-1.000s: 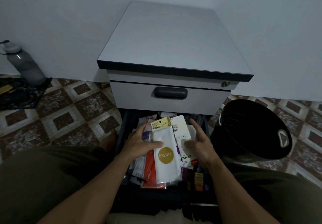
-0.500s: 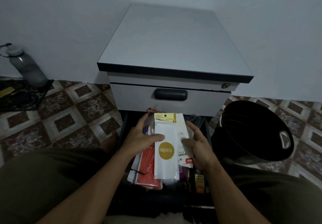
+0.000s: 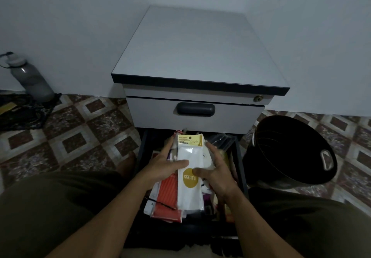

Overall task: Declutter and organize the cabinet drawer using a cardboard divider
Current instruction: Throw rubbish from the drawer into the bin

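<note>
The white packet (image 3: 189, 179) with a round gold label fronts a bundle of flat packets, a red packet (image 3: 167, 197) at its left, held over the clutter in the open lower drawer (image 3: 142, 147). Both hands clamp the bundle. The left hand (image 3: 162, 168) lays its thumb across the white front, and the right hand (image 3: 217, 175) sets its thumb on the label. The drawer walls lie close on either side, and a black bin (image 3: 291, 151) stands just right of the drawer. Half a second ago the right thumb was off the label and the hands were further apart.
</note>
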Demonstrator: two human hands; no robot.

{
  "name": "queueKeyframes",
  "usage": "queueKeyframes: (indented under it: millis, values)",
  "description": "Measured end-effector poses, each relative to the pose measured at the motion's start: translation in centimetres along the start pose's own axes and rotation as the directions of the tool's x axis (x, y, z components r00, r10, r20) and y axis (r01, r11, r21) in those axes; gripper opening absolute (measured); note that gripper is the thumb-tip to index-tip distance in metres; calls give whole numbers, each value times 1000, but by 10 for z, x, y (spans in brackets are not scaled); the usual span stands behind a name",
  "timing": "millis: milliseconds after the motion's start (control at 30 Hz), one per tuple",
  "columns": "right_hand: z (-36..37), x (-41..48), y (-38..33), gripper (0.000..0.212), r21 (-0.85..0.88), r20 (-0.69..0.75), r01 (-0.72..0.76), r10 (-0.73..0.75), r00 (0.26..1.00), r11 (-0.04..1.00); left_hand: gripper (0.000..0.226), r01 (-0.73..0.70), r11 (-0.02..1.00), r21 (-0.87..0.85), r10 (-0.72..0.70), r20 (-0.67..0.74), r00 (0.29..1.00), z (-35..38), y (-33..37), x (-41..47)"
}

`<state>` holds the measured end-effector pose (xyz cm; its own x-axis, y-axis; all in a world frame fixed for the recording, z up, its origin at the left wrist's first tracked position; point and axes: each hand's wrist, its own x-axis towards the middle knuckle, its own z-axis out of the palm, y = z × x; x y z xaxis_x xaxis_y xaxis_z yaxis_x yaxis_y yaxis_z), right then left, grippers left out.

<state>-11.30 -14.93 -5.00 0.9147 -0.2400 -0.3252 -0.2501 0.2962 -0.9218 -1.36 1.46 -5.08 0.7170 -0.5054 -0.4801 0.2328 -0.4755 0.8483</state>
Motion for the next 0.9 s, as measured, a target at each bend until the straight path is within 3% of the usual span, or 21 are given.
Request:
queueKeyframes:
  millis: [200,433,567,733,900]
  values:
    - [-5,-2,-8,73,24,12,37,-37,999,999,103,-92,992,-88,97,49,994,-5,1,-7]
    - [-6,-1,-7,77,29,-42,39,-38,998,999,91,-203,979,-6,204,11,979,-2,4,-22]
    - [-10,-1,-15,77,8,-34,65,-65,997,998,79,-186,982,4,186,-20,982,-3,15,-28]
    - [-5,-12,-13,72,-44,-31,70,-72,997,997,98,-119,993,-21,120,47,992,-2,16,-33]
    - [-4,-20,-15,73,-42,-31,96,-97,995,995,94,-122,990,-70,125,39,991,0,20,-41]
